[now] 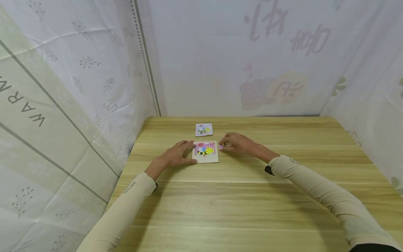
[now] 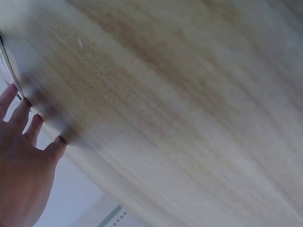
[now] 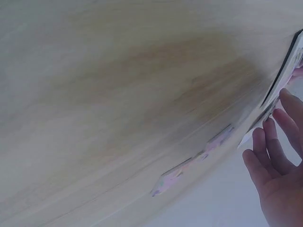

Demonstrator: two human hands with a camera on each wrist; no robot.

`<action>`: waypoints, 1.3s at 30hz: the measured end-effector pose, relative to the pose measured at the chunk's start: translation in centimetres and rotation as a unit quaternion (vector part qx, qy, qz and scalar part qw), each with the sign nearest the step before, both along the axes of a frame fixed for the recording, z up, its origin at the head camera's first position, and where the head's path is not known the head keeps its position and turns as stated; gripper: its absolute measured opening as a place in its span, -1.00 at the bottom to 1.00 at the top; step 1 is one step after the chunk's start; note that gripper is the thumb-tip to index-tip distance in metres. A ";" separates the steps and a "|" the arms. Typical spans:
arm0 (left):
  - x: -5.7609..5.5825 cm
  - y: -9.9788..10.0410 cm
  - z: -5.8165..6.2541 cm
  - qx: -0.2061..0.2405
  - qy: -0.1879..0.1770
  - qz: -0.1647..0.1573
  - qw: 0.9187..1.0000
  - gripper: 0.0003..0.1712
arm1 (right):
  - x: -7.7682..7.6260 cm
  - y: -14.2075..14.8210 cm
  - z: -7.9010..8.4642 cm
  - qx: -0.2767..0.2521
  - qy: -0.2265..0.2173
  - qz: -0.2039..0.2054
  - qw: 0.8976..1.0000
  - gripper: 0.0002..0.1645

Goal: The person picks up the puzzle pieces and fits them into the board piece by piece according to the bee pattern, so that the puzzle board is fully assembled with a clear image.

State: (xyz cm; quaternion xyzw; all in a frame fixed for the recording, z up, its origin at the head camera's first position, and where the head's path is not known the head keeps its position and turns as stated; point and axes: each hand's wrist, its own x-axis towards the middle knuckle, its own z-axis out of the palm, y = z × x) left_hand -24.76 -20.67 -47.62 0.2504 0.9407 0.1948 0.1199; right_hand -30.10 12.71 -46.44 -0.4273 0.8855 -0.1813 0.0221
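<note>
A small wooden jigsaw board [image 1: 206, 159] with a pale rim lies flat on the table, showing a yellow bee picture on pink. My left hand [image 1: 177, 154] spreads along its left side, index fingertip by the upper left corner and thumb at the lower left corner. In the left wrist view the fingers of that left hand [image 2: 23, 142] are apart, tips at the board's edge. Just right of the board, my right hand [image 1: 238, 143] pinches a small pink puzzle piece [image 1: 221, 146] between thumb and fingers. Its fingers partly cover the piece.
Beyond the board lies a square card [image 1: 204, 130] with a similar bee picture. Flat pinkish patterned pieces [image 3: 170, 179] lie on the table near the right hand. The wooden table [image 1: 220, 203] meets hanging printed cloth [image 1: 201, 63] at the back and sides.
</note>
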 end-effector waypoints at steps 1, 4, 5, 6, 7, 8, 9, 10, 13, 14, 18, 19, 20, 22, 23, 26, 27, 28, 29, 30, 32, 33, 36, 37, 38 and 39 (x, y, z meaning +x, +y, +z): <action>0.0 0.0 0.0 0.002 0.000 0.001 1.000 0.00 | 0.1 -0.2 0.1 -0.006 -0.003 -0.001 1.000 -0.66; 0.0 -0.1 0.0 0.003 -0.001 0.003 1.000 0.00 | 0.4 -0.7 0.3 -0.017 -0.013 -0.003 1.000 -0.66; 0.0 -0.1 0.0 0.002 -0.002 0.003 1.000 0.00 | 0.5 -1.0 0.3 -0.019 -0.018 -0.005 1.000 -0.65; 0.0 -0.1 -0.1 0.001 -0.003 0.002 1.000 0.00 | 0.6 -1.2 0.3 -0.019 -0.021 -0.005 1.000 -0.65; 0.0 -0.1 -0.1 0.001 -0.005 0.002 1.000 0.00 | 0.6 -1.4 0.2 -0.018 -0.021 -0.004 1.000 -0.65; -0.1 -0.1 -0.1 0.000 -0.005 0.001 1.000 0.00 | 0.6 -1.6 0.2 -0.016 -0.022 -0.004 1.000 -0.64; -0.1 -0.1 -0.2 0.001 -0.005 -0.001 1.000 0.00 | 0.6 -1.8 0.2 -0.013 -0.021 -0.002 1.000 -0.64; -0.2 -0.1 -0.2 0.001 -0.006 -0.001 1.000 0.00 | 0.7 -2.1 0.1 -0.011 -0.019 0.001 1.000 -0.64; -0.2 -0.1 -0.2 0.002 -0.003 -0.001 1.000 0.00 | 0.8 -2.7 0.1 -0.010 -0.019 0.014 1.000 -0.64; -0.2 -0.1 -0.2 0.002 -0.003 -0.001 1.000 0.00 | 0.8 -3.0 0.1 -0.008 -0.020 0.018 1.000 -0.64; -0.2 -0.1 -0.1 0.001 -0.008 0.003 1.000 0.01 | 0.9 -4.0 -0.1 -0.001 -0.013 0.035 0.999 -0.67; -0.1 -0.1 -0.1 0.001 -0.010 0.004 1.000 0.01 | 0.9 -4.2 -0.2 0.000 -0.010 0.040 0.999 -0.68; -0.1 -0.1 -0.1 0.000 -0.011 0.004 1.000 0.01 | 0.9 -4.5 -0.3 0.002 -0.006 0.043 0.999 -0.68; -0.1 -0.1 -0.1 0.001 -0.010 0.002 1.000 0.01 | 1.0 -4.9 -0.4 -0.002 -0.002 0.049 0.999 -0.70; -0.1 -0.1 -0.1 0.002 -0.010 0.001 1.000 0.01 | 1.0 -5.1 -0.4 -0.004 0.000 0.052 0.999 -0.70; -0.3 -0.1 -0.3 0.006 -0.006 -0.001 1.000 0.01 | 1.1 -5.6 -0.5 -0.017 -0.004 0.059 0.998 -0.71; -0.3 -0.1 -0.3 0.007 -0.004 -0.002 1.000 0.00 | 1.2 -5.8 -0.5 -0.021 -0.004 0.062 0.998 -0.71; -0.3 -0.2 -0.4 0.009 -0.003 -0.003 1.000 0.00 | 1.2 -5.9 -0.5 -0.022 -0.002 0.065 0.998 -0.71; -0.3 -0.2 -0.4 0.011 -0.003 -0.002 1.000 0.00 | 1.2 -6.1 -0.5 -0.021 -0.002 0.067 0.998 -0.72; -0.3 -0.2 -0.4 0.012 -0.003 -0.002 1.000 -0.01 | 1.3 -6.3 -0.6 -0.021 -0.002 0.068 0.997 -0.72; -0.2 -0.2 -0.3 0.015 -0.002 -0.002 1.000 -0.02 | 1.4 -6.7 -0.6 -0.017 -0.003 0.071 0.997 -0.73; -0.2 -0.2 -0.3 0.016 -0.002 -0.001 1.000 -0.02 | 1.4 -6.9 -0.6 -0.012 -0.004 0.070 0.997 -0.73; -0.1 -0.2 -0.2 0.017 -0.001 -0.001 1.000 -0.05 | 1.6 -7.4 -0.6 -0.004 -0.013 0.070 0.997 -0.75; -0.1 -0.2 -0.2 0.018 0.000 -0.001 1.000 -0.05 | 1.6 -7.6 -0.6 -0.001 -0.015 0.069 0.998 -0.75; -0.1 -0.2 -0.2 0.017 0.000 -0.001 1.000 -0.05 | 1.7 -7.7 -0.5 0.000 -0.017 0.068 0.998 -0.75; -0.1 -0.2 -0.2 0.016 -0.001 0.000 1.000 -0.06 | 1.8 -7.9 -0.5 0.001 -0.019 0.068 0.998 -0.75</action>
